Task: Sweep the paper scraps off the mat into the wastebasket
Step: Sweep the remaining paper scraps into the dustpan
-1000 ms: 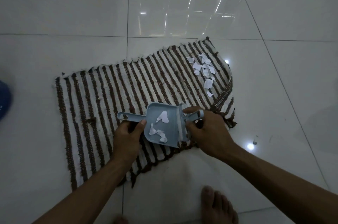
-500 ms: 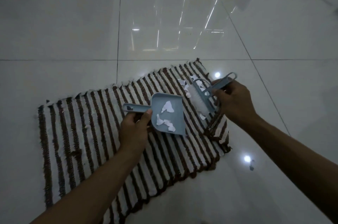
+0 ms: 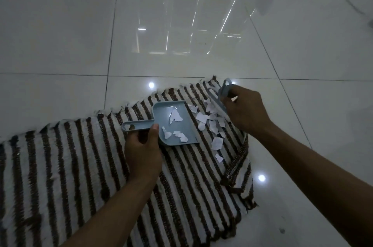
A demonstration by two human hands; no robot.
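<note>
Down on the glossy white tiled floor (image 3: 201, 24) lies a brown-and-white striped mat (image 3: 80, 166). Left hand (image 3: 143, 152) has its grip closed around the handle of a pale blue dustpan (image 3: 173, 123), which rests on the mat with several paper scraps inside. Right hand (image 3: 244, 109) has its grip closed around a matching blue hand brush (image 3: 219, 101), set at the mat's far right corner. More white paper scraps (image 3: 210, 123) lie on the mat between brush and dustpan mouth, a few trailing nearer.
</note>
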